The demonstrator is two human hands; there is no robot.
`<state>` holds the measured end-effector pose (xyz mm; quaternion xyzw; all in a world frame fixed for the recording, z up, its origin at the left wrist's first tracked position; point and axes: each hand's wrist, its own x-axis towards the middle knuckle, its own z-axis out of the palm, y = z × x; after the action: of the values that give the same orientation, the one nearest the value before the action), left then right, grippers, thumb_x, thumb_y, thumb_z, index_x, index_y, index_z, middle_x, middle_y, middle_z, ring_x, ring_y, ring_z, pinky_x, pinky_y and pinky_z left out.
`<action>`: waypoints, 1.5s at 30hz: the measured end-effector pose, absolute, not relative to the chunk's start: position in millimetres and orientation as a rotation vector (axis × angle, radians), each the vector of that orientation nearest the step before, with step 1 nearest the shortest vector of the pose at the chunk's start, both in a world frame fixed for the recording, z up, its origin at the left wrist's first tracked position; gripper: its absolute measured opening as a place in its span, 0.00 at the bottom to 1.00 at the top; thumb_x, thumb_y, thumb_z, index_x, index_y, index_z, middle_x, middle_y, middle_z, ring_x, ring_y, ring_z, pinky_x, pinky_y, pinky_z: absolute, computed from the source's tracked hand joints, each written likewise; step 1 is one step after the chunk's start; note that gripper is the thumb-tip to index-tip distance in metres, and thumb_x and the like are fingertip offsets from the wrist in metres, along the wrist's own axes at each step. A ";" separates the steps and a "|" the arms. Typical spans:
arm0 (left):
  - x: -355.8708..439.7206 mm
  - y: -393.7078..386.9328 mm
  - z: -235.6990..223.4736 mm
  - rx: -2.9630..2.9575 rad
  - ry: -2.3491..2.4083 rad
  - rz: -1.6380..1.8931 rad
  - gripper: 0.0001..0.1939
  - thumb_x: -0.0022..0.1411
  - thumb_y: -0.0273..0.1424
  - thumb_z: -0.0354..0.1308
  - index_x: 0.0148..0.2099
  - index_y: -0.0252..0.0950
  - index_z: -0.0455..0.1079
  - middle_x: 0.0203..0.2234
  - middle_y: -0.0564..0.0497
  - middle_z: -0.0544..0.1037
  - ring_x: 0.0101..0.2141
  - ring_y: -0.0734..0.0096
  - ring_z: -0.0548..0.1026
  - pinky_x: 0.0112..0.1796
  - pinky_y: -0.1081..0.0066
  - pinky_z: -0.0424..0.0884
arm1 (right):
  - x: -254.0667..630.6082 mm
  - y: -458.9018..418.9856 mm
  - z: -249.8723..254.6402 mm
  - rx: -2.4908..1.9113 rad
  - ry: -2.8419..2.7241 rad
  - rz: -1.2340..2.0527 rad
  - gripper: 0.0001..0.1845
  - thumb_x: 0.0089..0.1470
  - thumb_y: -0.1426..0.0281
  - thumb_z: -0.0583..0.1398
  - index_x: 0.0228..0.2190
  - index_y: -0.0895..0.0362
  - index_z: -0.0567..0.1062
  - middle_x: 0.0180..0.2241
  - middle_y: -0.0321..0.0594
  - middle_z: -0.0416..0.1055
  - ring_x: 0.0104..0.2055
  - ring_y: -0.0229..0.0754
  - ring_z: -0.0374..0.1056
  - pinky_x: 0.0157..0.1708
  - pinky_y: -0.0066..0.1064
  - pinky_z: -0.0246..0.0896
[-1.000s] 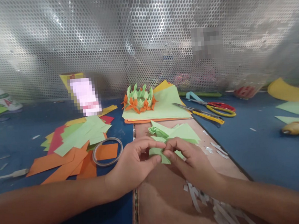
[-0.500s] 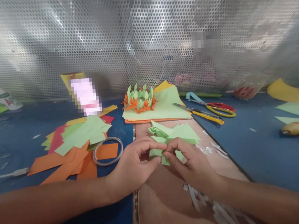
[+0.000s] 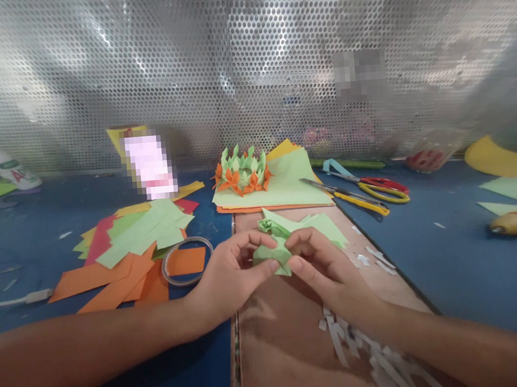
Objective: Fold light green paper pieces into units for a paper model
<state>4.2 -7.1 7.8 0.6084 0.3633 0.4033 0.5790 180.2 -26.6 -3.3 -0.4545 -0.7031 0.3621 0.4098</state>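
Note:
Between my two hands is a small folded piece of light green paper (image 3: 272, 255). My left hand (image 3: 235, 273) pinches its left side, thumb in front and fingers behind. My right hand (image 3: 331, 271) is at its right edge, with thumb and index finger bent close on the paper. Just beyond lie more light green paper pieces (image 3: 328, 227) and a small curled green paper shape (image 3: 267, 224). A paper ring with green points and orange flowers (image 3: 242, 174) rests farther back on a stack of coloured sheets (image 3: 300, 181).
Left are orange strips (image 3: 99, 277), light green strips (image 3: 147, 232) and a tape roll (image 3: 187, 261). Behind them leans a blurred phone (image 3: 149, 166). Right are a yellow cutter (image 3: 357, 202), scissors (image 3: 381, 187) and a glue gun (image 3: 516, 224). White scraps (image 3: 379, 357) litter the board.
The green paper has been turned and folded smaller between my fingers. My right hand has shifted slightly right and its fingers have spread a little.

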 end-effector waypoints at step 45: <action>3.7 -1.4 10.0 1.423 0.843 0.762 0.10 0.52 0.26 0.57 0.36 0.36 0.60 0.29 0.55 0.67 0.29 0.77 0.67 0.31 0.74 0.64 | 179.4 -23.8 1.2 -1.259 -1.901 0.805 0.07 0.56 0.70 0.51 0.27 0.55 0.64 0.22 0.31 0.59 0.24 0.34 0.56 0.25 0.25 0.53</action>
<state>3.7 -1.4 10.0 0.6174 0.3656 0.3304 0.6132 179.4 -23.8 1.2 -0.4871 -0.7353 0.3113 0.3539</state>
